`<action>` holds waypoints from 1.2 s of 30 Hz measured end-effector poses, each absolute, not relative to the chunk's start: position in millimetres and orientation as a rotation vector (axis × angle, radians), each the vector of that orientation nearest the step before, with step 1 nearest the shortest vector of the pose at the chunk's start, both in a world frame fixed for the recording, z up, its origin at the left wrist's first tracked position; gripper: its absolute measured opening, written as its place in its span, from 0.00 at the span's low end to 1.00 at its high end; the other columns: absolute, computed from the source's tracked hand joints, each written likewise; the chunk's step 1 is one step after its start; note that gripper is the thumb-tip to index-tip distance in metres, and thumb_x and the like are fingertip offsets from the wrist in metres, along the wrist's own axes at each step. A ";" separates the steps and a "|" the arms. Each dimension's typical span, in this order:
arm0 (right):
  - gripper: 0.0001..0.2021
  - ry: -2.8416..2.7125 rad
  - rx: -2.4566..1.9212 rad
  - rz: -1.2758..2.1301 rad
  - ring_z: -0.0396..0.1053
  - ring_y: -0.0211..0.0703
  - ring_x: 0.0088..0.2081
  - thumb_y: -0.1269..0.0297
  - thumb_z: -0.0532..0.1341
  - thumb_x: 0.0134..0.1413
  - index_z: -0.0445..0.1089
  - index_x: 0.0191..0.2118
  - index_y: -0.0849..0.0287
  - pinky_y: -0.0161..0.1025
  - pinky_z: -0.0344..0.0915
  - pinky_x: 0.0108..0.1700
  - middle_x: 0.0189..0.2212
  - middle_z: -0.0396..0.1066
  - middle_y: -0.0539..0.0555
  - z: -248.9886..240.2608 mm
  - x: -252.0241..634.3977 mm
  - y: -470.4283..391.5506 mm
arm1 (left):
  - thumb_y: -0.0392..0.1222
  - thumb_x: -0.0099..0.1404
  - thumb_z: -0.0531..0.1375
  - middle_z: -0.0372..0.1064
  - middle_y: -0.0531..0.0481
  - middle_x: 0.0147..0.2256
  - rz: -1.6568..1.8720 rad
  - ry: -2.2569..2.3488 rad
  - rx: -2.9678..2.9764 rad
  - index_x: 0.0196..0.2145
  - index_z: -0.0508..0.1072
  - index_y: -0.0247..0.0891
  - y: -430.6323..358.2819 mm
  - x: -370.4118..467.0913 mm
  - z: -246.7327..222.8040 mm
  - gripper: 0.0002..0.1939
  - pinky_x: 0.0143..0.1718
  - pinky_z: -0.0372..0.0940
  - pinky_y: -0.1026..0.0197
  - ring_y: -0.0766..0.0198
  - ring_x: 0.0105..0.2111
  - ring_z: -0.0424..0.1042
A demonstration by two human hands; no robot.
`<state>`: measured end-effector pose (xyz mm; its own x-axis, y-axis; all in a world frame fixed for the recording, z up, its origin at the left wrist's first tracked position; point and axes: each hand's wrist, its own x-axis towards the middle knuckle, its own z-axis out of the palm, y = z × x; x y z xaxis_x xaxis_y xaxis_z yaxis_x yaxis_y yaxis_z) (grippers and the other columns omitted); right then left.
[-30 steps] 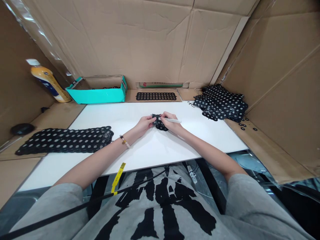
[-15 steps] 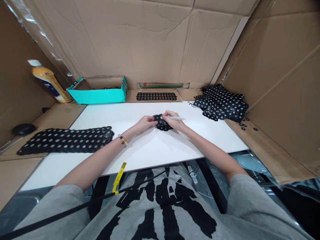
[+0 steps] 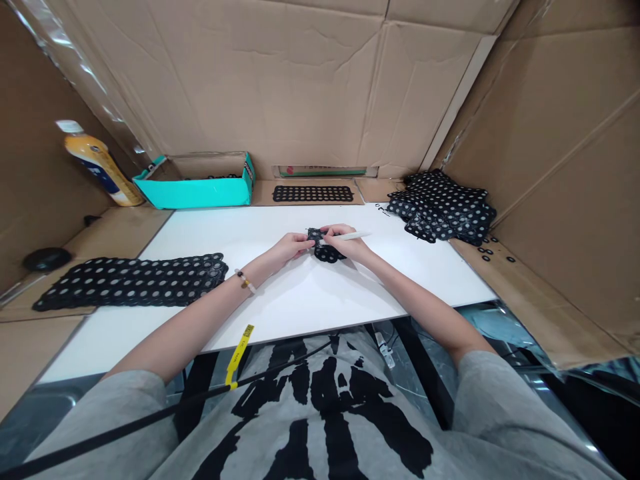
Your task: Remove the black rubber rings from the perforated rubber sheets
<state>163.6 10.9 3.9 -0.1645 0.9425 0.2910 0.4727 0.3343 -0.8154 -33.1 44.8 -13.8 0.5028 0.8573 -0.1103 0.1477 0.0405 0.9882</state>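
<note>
Pinching, nearly closed, the left hand holds the edge of a dotted black piece at the worktop. The right hand, closed round a white pen-like tool, has just tilted it, apparently bringing its tip onto the piece.

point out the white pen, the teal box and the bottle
white pen (image 3: 356, 235): head view, on its barrel
teal box (image 3: 200, 192): head view, on its front wall
bottle (image 3: 101, 163): head view, middle of its body
</note>
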 end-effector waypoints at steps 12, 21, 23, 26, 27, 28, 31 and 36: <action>0.08 -1.939 -1.410 0.341 0.67 0.44 0.34 0.61 0.54 0.57 0.67 0.31 0.55 0.39 0.59 0.40 0.30 0.73 0.53 -9.4 151.2 3.2 | 0.47 0.51 0.68 0.56 0.56 0.20 0.691 0.927 1.431 0.23 0.68 0.35 43.9 -35.0 -11.0 0.16 0.21 0.41 0.64 0.73 0.19 0.50; 0.10 -1.683 -1.263 0.843 0.69 0.41 0.33 0.58 0.58 0.51 0.67 0.24 0.57 0.37 0.62 0.39 0.26 0.73 0.49 2.2 169.7 14.7 | 0.44 0.55 0.65 0.61 0.54 0.22 0.853 0.986 1.379 0.27 0.68 0.35 36.4 -26.4 -7.5 0.11 0.18 0.47 0.65 0.72 0.18 0.56; 0.11 -1.628 -1.224 0.901 0.69 0.41 0.34 0.57 0.59 0.50 0.67 0.24 0.57 0.37 0.63 0.39 0.25 0.72 0.49 5.3 171.8 15.6 | 0.45 0.55 0.66 0.64 0.53 0.23 0.877 0.990 1.358 0.30 0.70 0.35 34.9 -25.1 -6.2 0.12 0.18 0.49 0.66 0.70 0.20 0.60; 0.11 -1.582 -1.173 0.944 0.70 0.42 0.35 0.56 0.60 0.49 0.66 0.24 0.57 0.37 0.64 0.40 0.26 0.73 0.49 6.6 169.3 13.3 | 0.48 0.52 0.68 0.64 0.53 0.23 0.844 0.959 1.375 0.32 0.71 0.35 33.1 -25.1 -4.9 0.16 0.18 0.49 0.65 0.70 0.20 0.60; 0.11 -1.577 -1.162 0.953 0.70 0.42 0.36 0.56 0.60 0.49 0.66 0.24 0.57 0.37 0.64 0.41 0.27 0.74 0.50 6.2 167.8 12.2 | 0.49 0.51 0.69 0.63 0.53 0.22 0.817 0.949 1.399 0.30 0.71 0.34 32.6 -25.4 -4.9 0.17 0.19 0.48 0.65 0.70 0.20 0.59; 0.11 -1.578 -1.155 0.961 0.70 0.42 0.36 0.56 0.60 0.49 0.66 0.24 0.57 0.38 0.65 0.41 0.28 0.74 0.50 5.6 166.4 11.2 | 0.50 0.50 0.69 0.62 0.54 0.21 0.790 0.940 1.425 0.28 0.71 0.34 32.1 -25.7 -5.1 0.17 0.19 0.47 0.65 0.71 0.19 0.57; 0.09 -1.587 -1.123 0.982 0.72 0.43 0.40 0.57 0.60 0.49 0.67 0.25 0.57 0.39 0.65 0.45 0.33 0.77 0.51 4.2 165.0 10.0 | 0.50 0.48 0.70 0.59 0.55 0.19 0.768 0.931 1.464 0.24 0.69 0.34 30.7 -25.6 -6.1 0.18 0.20 0.44 0.65 0.73 0.19 0.52; 0.07 -1.553 -1.156 0.965 0.73 0.45 0.44 0.64 0.58 0.47 0.67 0.22 0.58 0.42 0.63 0.52 0.39 0.78 0.53 7.0 170.9 12.7 | 0.48 0.48 0.69 0.58 0.55 0.19 0.817 0.963 1.433 0.24 0.69 0.35 31.8 -25.7 -5.4 0.16 0.20 0.44 0.63 0.72 0.19 0.52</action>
